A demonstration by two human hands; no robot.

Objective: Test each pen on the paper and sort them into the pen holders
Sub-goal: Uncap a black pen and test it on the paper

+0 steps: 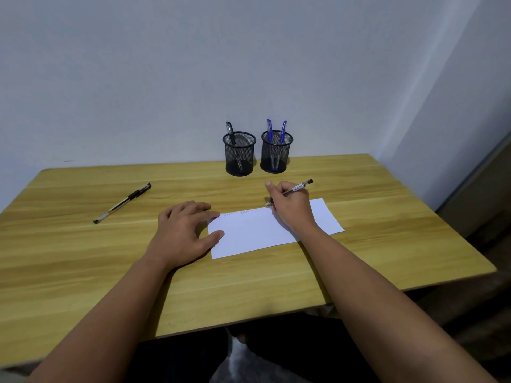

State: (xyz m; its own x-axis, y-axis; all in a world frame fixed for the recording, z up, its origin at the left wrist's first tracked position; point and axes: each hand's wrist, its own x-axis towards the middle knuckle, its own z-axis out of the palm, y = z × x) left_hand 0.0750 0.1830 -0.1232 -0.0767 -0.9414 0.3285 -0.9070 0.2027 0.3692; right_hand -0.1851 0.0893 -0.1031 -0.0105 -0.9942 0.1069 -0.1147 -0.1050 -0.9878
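Note:
A white sheet of paper point(257, 233) lies in the middle of the wooden table, with faint scribbles along its far edge. My right hand point(290, 205) grips a clear pen with a black end point(301, 185), its tip down at the paper's far edge. My left hand point(185, 230) rests flat on the paper's left end, fingers spread. Two black mesh pen holders stand at the back: the left holder point(239, 156) has one black pen point(230, 131), the right holder point(276, 154) has two blue pens point(276, 131). Another black pen point(123, 202) lies on the table to the left.
The wooden table point(83, 258) stands against a pale wall, with a second wall close on the right. Its near edge runs across the bottom, above my dark-clothed legs.

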